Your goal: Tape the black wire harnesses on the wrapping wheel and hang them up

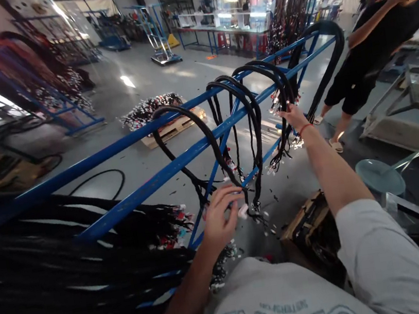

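Note:
Black wiring harnesses (pixel 253 119) hang looped over a blue two-rail rack (pixel 179 164), with thin wires and small white and red connectors at their lower ends. My right hand (pixel 296 117) is farther along the rack, its fingers closed around a hanging black wiring harness (pixel 284 86). Nearer to me, my left hand (pixel 221 215) is beside the lower end of another looped harness (pixel 212 138). Its thumb and fingers are apart, with the fingertips close to the cable and a white connector (pixel 243 211); whether they touch is unclear.
Thick black harnesses (pixel 74 280) cover the rack's near left end. A carton (pixel 308 221) stands below my right arm, beside a round stool (pixel 380 177). A person in black (pixel 377 45) stands at the right. Beyond the rack lies a loaded pallet (pixel 174 128).

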Tool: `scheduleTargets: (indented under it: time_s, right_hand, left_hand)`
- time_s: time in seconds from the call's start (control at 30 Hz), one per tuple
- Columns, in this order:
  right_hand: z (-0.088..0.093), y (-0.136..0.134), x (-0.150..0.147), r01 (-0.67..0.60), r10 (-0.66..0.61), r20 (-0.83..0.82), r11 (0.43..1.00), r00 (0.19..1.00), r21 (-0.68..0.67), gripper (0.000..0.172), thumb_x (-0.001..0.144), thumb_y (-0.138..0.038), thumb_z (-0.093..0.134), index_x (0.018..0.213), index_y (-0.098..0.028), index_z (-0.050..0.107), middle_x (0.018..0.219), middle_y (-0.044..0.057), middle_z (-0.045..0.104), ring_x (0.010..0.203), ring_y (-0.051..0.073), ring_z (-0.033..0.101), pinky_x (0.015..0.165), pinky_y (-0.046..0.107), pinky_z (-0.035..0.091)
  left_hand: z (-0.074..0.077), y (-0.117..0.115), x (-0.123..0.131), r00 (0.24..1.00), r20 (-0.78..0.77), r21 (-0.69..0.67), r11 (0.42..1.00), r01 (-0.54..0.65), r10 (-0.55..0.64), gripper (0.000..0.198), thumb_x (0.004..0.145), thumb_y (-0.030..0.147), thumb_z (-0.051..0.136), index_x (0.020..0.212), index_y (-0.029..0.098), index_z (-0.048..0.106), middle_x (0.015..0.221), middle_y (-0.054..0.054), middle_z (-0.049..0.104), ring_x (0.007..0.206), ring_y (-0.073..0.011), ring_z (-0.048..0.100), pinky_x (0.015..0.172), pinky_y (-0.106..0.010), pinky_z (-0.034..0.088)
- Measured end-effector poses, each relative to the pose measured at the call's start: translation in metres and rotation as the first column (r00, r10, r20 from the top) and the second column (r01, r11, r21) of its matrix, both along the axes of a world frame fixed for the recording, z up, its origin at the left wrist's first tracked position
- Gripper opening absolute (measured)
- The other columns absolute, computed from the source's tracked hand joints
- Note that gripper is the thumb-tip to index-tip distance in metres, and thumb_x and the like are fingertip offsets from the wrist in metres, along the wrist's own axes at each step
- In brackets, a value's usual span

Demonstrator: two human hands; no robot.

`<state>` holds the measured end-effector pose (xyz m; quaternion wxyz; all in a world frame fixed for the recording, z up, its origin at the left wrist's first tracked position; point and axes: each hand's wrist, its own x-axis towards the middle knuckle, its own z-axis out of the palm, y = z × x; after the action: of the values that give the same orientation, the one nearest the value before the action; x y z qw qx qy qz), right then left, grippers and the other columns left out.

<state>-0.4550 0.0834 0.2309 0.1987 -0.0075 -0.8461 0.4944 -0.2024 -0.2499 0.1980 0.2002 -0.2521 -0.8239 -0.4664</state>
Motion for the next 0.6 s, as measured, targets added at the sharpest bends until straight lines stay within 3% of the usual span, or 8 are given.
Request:
scheduleTargets:
  time_s: [0.1, 0.23, 0.37, 0.5, 0.6]
  right_hand:
    - [-0.015, -0.024, -0.002, -0.002, 0.016, 0.068, 0.979, 0.998, -0.202, 0.029, 0.08, -0.045, 0.065, 0.071, -0.02, 0.053, 0.051, -0.004, 0.048, 0.049, 0.012, 0.044, 0.053, 0.026, 0.043]
    - [-0.073, -0.039, 0.059, 0.051, 0.034, 0.205, 0.918, 0.978, -0.394, 0.043, 0.081, -0.052, 0.061, 0.056, -0.024, 0.04, 0.042, -0.005, 0.036, 0.043, 0.01, 0.035, 0.046, 0.023, 0.034]
    - [-0.15, -0.043, 0.17, 0.162, 0.03, 0.408, 0.889, 0.913, -0.427, 0.048, 0.073, -0.054, 0.061, 0.046, -0.025, 0.034, 0.038, -0.004, 0.034, 0.041, 0.009, 0.032, 0.045, 0.025, 0.032]
    - [-0.215, -0.055, 0.3, 0.287, -0.016, 0.568, 0.874, 0.823, -0.392, 0.052, 0.063, -0.055, 0.064, 0.04, -0.026, 0.029, 0.035, -0.004, 0.029, 0.039, 0.01, 0.03, 0.043, 0.028, 0.031]
    - [-0.249, -0.061, 0.383, 0.394, -0.056, 0.675, 0.846, 0.736, -0.359, 0.051, 0.06, -0.052, 0.063, 0.038, -0.026, 0.025, 0.036, -0.005, 0.023, 0.039, 0.011, 0.027, 0.043, 0.03, 0.03]
  left_hand:
    - [-0.017, 0.002, 0.008, 0.995, 0.084, 0.029, 0.998, 0.052, -0.054, 0.023, 0.096, 0.026, 0.045, 0.094, 0.024, 0.068, 0.103, -0.008, 0.072, 0.108, -0.022, 0.063, 0.097, -0.04, 0.051]
    - [-0.023, 0.015, 0.004, 0.974, 0.192, 0.097, 0.99, 0.103, -0.12, 0.021, 0.096, 0.028, 0.046, 0.096, 0.024, 0.067, 0.102, -0.007, 0.071, 0.102, -0.0206, 0.065, 0.092, -0.036, 0.053]
    - [-0.036, 0.046, -0.02, 0.912, 0.36, 0.176, 0.974, 0.141, -0.197, 0.027, 0.095, 0.035, 0.047, 0.114, 0.023, 0.062, 0.116, -0.009, 0.068, 0.112, -0.0223, 0.063, 0.096, -0.037, 0.052]
    - [-0.055, 0.095, -0.064, 0.865, 0.427, 0.315, 0.94, 0.133, -0.265, 0.049, 0.089, 0.048, 0.057, 0.131, 0.023, 0.05, 0.137, -0.013, 0.057, 0.124, -0.0243, 0.058, 0.098, -0.038, 0.051]
    - [-0.053, 0.13, -0.098, 0.825, 0.452, 0.465, 0.879, 0.107, -0.34, 0.051, 0.085, 0.053, 0.062, 0.125, 0.022, 0.053, 0.122, -0.011, 0.065, 0.109, -0.0211, 0.065, 0.087, -0.033, 0.055]
